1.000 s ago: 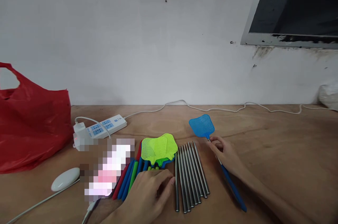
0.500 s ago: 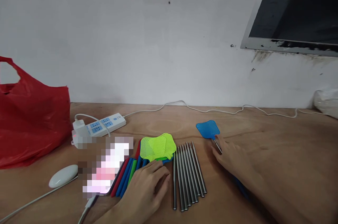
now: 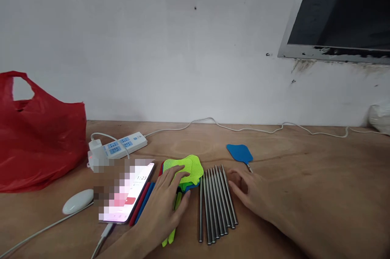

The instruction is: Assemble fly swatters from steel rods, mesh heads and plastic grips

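My left hand (image 3: 166, 200) lies over a stack of yellow-green mesh fly swatter heads (image 3: 195, 167), its fingers spread and the tips on the mesh. Blue and green edges show beneath them, and yellow-green stems (image 3: 171, 238) stick out below the palm. Partly under that hand are red and blue handles (image 3: 143, 202). My right hand (image 3: 254, 192) is open, thumb and fingers apart, close beside the row of several metal rods (image 3: 217, 206). Beyond it rests a blue swatter (image 3: 240, 153) on a metal rod, whose lower part the hand hides.
A lit phone (image 3: 134, 194) on a cable lies left of the handles, beside a white mouse-shaped object (image 3: 78, 201). Behind it is a power strip (image 3: 128, 145). A red plastic bag (image 3: 45, 141) stands at far left. A thin cord (image 3: 234, 128) runs along the wall.
My right hand has left the blue swatter's rod and moved left toward the metal rods. My left hand has shifted forward onto the yellow-green heads, with fingers spreading.
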The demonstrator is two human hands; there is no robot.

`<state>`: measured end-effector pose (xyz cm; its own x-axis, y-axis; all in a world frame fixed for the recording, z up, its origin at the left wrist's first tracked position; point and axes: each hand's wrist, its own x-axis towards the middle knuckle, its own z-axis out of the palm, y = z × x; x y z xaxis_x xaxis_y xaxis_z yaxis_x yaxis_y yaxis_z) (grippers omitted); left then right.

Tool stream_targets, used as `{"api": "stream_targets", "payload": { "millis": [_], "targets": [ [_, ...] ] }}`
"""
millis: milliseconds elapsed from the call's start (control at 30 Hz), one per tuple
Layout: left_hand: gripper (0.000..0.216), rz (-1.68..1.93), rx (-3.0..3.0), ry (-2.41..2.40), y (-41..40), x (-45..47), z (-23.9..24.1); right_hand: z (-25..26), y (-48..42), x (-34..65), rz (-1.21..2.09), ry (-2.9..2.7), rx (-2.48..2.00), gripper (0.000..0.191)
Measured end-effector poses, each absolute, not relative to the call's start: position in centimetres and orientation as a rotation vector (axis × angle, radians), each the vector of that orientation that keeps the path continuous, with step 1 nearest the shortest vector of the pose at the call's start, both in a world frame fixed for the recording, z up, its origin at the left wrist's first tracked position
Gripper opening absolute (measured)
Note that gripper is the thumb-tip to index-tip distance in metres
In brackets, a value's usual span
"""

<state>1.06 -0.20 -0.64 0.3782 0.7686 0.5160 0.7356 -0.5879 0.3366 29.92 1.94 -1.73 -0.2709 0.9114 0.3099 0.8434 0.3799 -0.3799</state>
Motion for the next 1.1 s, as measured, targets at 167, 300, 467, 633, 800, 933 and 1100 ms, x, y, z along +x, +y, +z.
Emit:
{"api": "stream_targets", "payload": {
  "millis": [167,300,467,633,800,933,1100],
  "targets": [
    [0.041,0.906,2.594,1.559,0.7,0.3,-1.2,-2.1,1.3,28.8,0.393,-2.215,-1.431,0.018],
    [0.044,0.807,2.609,1.600,0.8,0.3,-1.7,-2.5,1.6,29.1,0.401,-2.188,-1.453,0.021],
    [0.037,0.834,2.594,1.580,0.2,0.8,-0.8,-2.5,1.6,29.3,0.373,-2.168,-1.503,0.029],
    [0.034,0.838,2.598,1.538,0.7,0.6,-0.3,-2.2,1.5,29.4,0.310,-2.145,-1.627,0.037],
    [0.042,0.766,2.685,1.627,1.8,-0.3,-1.8,-2.0,1.4,29.4,0.307,-2.143,-1.670,0.037],
    [0.050,0.666,2.711,1.623,2.0,-0.6,-2.5,-2.4,1.7,29.6,0.322,-2.162,-1.664,0.039],
    [0.042,0.703,2.630,1.580,1.6,-0.1,-1.7,-2.8,1.8,29.9,0.334,-2.175,-1.668,0.040]
  ]
}}
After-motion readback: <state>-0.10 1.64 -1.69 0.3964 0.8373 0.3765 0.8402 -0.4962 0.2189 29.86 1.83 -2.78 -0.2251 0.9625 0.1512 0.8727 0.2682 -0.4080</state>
